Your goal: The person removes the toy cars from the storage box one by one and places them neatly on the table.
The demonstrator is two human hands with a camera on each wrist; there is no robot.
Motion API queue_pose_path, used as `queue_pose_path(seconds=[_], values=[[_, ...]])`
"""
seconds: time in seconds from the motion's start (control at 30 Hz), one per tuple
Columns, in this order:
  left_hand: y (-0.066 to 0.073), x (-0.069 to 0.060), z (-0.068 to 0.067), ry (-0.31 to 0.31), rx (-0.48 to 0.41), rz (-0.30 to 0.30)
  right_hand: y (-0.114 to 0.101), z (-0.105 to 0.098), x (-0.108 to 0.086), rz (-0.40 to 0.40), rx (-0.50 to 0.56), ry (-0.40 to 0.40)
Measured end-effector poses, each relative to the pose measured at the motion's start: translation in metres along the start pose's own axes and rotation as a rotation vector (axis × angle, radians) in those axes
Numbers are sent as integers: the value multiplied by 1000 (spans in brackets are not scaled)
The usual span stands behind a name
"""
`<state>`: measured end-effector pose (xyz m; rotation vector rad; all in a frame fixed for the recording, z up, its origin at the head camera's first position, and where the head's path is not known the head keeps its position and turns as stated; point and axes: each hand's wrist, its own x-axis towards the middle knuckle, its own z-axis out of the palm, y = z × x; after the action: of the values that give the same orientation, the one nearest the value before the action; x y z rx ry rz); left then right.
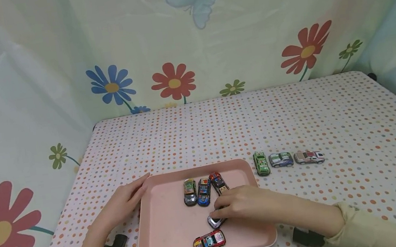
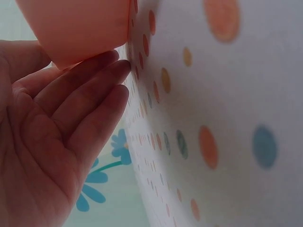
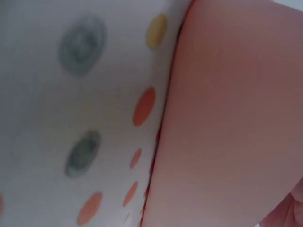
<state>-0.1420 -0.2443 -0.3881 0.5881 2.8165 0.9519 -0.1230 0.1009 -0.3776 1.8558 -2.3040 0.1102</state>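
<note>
My right hand [image 1: 244, 206] reaches over the right side of a pink tray [image 1: 167, 236] and pinches a silver toy car [image 1: 215, 222], partly hidden beneath the fingers. My left hand [image 1: 125, 202] touches the tray's far left corner, its fingers fairly straight along the outside wall [image 2: 85, 28]. Inside the tray, a green-and-grey toy car [image 1: 190, 192], a blue one [image 1: 204, 192] and a red-and-black one [image 1: 218, 181] stand side by side. Closer to the front wall lies a red-and-yellow toy car [image 1: 209, 242]. The tray's outer side fills much of the right wrist view.
Right of the tray, a green toy car [image 1: 261, 163], a blue-and-green one [image 1: 281, 159] and a white-and-red one [image 1: 309, 157] form a row on the dotted tablecloth [image 1: 185, 137]. A flowered curtain [image 1: 245, 29] hangs behind the table.
</note>
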Motion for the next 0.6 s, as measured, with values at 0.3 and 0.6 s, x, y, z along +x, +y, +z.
queue_pose_path(seconds=[0.3,0.6], values=[[0,-1,2,-1,2,0,-3,-1,-2,31,42,48],[0,-1,0,16,9,-7,10,-34,-27,154,162,202]])
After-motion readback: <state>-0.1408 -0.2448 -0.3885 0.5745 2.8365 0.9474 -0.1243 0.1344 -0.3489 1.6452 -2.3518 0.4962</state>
